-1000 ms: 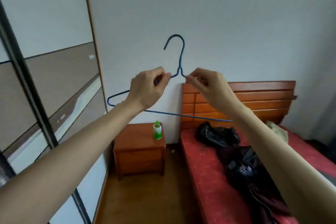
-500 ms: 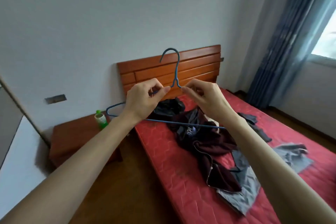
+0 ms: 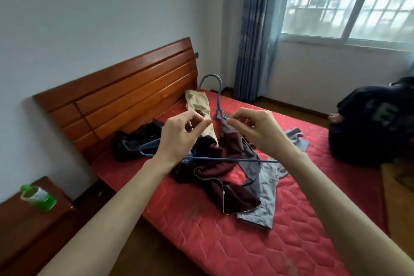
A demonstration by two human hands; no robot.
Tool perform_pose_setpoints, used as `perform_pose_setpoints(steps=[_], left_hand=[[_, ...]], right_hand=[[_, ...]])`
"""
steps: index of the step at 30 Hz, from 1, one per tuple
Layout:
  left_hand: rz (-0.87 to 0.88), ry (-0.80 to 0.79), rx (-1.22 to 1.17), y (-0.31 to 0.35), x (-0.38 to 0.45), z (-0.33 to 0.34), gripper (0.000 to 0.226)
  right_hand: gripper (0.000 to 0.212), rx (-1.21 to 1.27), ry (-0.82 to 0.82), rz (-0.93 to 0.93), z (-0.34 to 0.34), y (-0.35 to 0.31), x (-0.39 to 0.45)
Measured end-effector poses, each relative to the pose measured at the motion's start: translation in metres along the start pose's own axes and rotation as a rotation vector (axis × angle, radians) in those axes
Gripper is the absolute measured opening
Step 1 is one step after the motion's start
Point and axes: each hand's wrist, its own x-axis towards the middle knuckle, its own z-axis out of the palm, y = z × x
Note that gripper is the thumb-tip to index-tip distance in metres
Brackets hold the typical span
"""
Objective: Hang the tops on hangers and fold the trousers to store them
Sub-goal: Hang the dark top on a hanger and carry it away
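Head view: blue hanger pinched at its shoulders between both hands' fingers, above the bed.

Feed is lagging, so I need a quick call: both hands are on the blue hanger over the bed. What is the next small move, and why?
Probably free the right hand and reach down for the dark red top, keeping the left hand on the hanger. Both hands pinch the bare hanger near its neck, and the clothes lie in a heap on the bed right below.
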Motion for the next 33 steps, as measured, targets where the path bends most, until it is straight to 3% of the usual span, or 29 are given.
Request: perform_pose_setpoints(steps=[5, 11, 18, 25, 33], left_hand=[[0.018, -0.143, -0.166, -0.028, 0.024, 0.044, 0.031], [0.072, -0.298, -0.334, -0.040, 0.047, 0.109, 0.022], [0.083, -0.451, -0.435, -0.043, 0.049, 0.184, 0.024], [0.126, -0.546, -0.386, -0.056, 0.045, 0.257, 0.030], [0.087, -0.592, -0.269, -0.086, 0.051, 0.311, 0.036]], right_hand=[[0.015, -0.069, 0.040, 0.182, -0.003, 0.027, -0.006], [0.010, -0.142, 0.145, 0.297, -0.013, 0.059, -0.026], [0.019, -0.167, 0.233, 0.421, -0.022, 0.099, -0.045], [0.039, -0.182, 0.279, 0.592, -0.029, 0.161, -0.068], [0.044, -0.174, 0.250, 0.640, -0.032, 0.235, -0.068]])
